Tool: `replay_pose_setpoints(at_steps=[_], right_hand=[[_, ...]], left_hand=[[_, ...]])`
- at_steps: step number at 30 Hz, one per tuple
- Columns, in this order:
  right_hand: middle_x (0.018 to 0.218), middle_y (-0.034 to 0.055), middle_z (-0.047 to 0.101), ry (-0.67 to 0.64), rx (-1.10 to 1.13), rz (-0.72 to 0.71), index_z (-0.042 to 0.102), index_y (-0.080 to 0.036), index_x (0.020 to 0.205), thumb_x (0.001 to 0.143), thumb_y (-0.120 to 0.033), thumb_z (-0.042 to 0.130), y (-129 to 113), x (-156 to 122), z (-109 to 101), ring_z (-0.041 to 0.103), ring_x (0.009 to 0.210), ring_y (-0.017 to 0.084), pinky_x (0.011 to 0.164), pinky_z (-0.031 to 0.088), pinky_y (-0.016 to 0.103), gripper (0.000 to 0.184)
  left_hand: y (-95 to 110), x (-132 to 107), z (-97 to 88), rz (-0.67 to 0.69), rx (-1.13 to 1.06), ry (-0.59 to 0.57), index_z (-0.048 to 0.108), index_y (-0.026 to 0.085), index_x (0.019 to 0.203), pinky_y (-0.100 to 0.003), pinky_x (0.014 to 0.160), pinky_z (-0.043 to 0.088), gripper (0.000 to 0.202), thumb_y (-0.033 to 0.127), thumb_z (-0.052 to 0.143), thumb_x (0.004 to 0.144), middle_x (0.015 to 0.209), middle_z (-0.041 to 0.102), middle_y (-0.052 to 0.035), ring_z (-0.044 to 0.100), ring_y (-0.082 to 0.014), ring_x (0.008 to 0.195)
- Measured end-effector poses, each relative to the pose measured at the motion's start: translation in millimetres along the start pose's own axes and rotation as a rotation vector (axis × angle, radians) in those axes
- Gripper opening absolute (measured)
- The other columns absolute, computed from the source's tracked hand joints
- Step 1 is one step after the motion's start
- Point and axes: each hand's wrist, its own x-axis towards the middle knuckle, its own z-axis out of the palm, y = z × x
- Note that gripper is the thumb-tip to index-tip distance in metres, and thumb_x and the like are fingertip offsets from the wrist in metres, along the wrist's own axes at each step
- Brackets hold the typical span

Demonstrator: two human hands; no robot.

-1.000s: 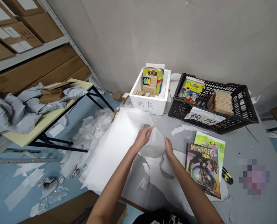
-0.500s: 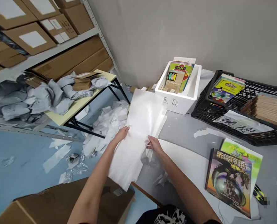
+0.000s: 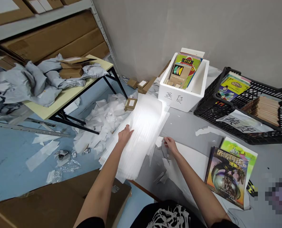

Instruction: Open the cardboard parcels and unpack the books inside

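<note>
A thick stack of thin white sheets (image 3: 143, 136) overhangs the left edge of the grey table, its layers fanned out unevenly. My left hand (image 3: 125, 136) lies on top of the stack near its left side, fingers stretched out and thumb apart. Just right of the stack, my right hand (image 3: 171, 145) has its fingertips pinched together at a small white paper scrap (image 3: 159, 141). Beneath that hand, a large white sheet (image 3: 188, 161) covers part of the table. More torn scraps (image 3: 164, 178) lie near the table's front edge.
Magazines (image 3: 228, 174) lie at right on the table. Behind stand a white foam box (image 3: 179, 101) with books and a black crate (image 3: 226, 118). Left are a yellow-topped table (image 3: 45, 109) with grey parcels, floor litter (image 3: 100, 120) and a large cardboard box (image 3: 60, 202).
My right hand has let go of the stack's right edge and moved right, to a paper scrap. My left hand has shifted onto the stack's top. The sheets have spread; the view has turned.
</note>
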Motion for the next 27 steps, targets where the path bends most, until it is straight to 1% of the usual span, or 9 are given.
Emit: replay_pose_setpoints(at_steps=[5,6,9,13,16,19,21,23,27], right_hand=[[0.083,0.0027,0.066,-0.077,0.062,-0.068,0.065,-0.020,0.075,0.058,-0.046,0.070,-34,-31,-5,0.058,0.079,0.016,0.067,0.050,0.028,0.031],[0.086,0.0027,0.065,-0.099,0.098,-0.088,0.065,-0.021,0.075,0.059,-0.046,0.071,-42,-39,-2,0.058,0.082,0.017,0.069,0.051,0.028,0.031],[0.085,0.0011,0.062,-0.184,0.280,-0.137,0.065,-0.022,0.076,0.062,-0.045,0.074,-63,-58,13,0.058,0.083,0.016,0.069,0.052,0.028,0.028],[0.086,-0.0001,0.059,-0.261,0.467,-0.175,0.065,-0.023,0.075,0.063,-0.041,0.076,-80,-73,35,0.060,0.085,0.015,0.072,0.053,0.029,0.025],[0.086,0.0008,0.060,-0.286,0.534,-0.190,0.064,-0.022,0.074,0.064,-0.041,0.076,-86,-80,54,0.061,0.093,0.019,0.080,0.053,0.034,0.025],[0.089,0.0013,0.060,-0.385,0.561,-0.171,0.065,-0.023,0.082,0.063,-0.041,0.077,-88,-86,74,0.062,0.100,0.023,0.083,0.053,0.038,0.029],[0.095,0.0022,0.061,-0.446,0.514,-0.151,0.065,-0.025,0.096,0.064,-0.040,0.076,-83,-86,81,0.062,0.102,0.023,0.082,0.053,0.040,0.038],[0.101,0.0033,0.062,-0.410,0.425,-0.171,0.063,-0.027,0.106,0.064,-0.040,0.075,-73,-83,77,0.063,0.099,0.022,0.080,0.054,0.038,0.045],[0.100,0.0052,0.066,-0.081,0.173,-0.299,0.065,-0.025,0.102,0.069,-0.042,0.066,-33,-69,22,0.064,0.088,0.019,0.075,0.053,0.034,0.037]], left_hand=[[47,-35,-19.6,0.178,-0.026,0.355,0.040,0.004,0.134,-0.052,0.101,0.032,0.059,0.036,0.050,0.085,0.136,0.043,-0.0266,0.039,-0.0379,0.127],[62,-47,-23.8,0.283,-0.101,0.316,0.045,0.007,0.131,-0.051,0.101,0.033,0.054,0.035,0.049,0.086,0.134,0.046,-0.0238,0.042,-0.0355,0.125],[99,-83,-35.2,0.580,-0.415,-0.036,0.060,0.018,0.114,-0.038,0.087,0.045,0.036,0.036,0.044,0.088,0.111,0.063,-0.0116,0.057,-0.0240,0.101],[103,-110,-56.2,0.442,-0.866,-0.312,0.066,0.017,0.096,-0.027,0.060,0.044,0.038,0.044,0.040,0.087,0.072,0.060,-0.0032,0.052,-0.0143,0.062],[81,-117,-80.1,0.314,-1.053,-0.436,0.064,0.016,0.100,-0.024,0.052,0.040,0.044,0.051,0.042,0.085,0.065,0.054,-0.0004,0.045,-0.0108,0.053],[40,-115,-106.0,0.243,-0.891,-0.442,0.063,0.017,0.090,-0.024,0.050,0.041,0.043,0.056,0.051,0.077,0.062,0.055,0.0004,0.045,-0.0105,0.050],[-4,-107,-121.9,0.148,-0.637,-0.297,0.062,0.018,0.084,-0.026,0.052,0.044,0.042,0.057,0.052,0.072,0.066,0.059,-0.0007,0.049,-0.0123,0.051],[-58,-95,-134.0,-0.031,-0.326,-0.026,0.061,0.022,0.094,-0.033,0.063,0.051,0.041,0.053,0.039,0.077,0.075,0.064,-0.0004,0.059,-0.0171,0.061],[-150,-70,-139.1,-0.114,0.180,0.332,0.064,0.024,0.094,-0.048,0.083,0.051,0.044,0.040,0.026,0.078,0.076,0.067,-0.0107,0.062,-0.0316,0.101]])
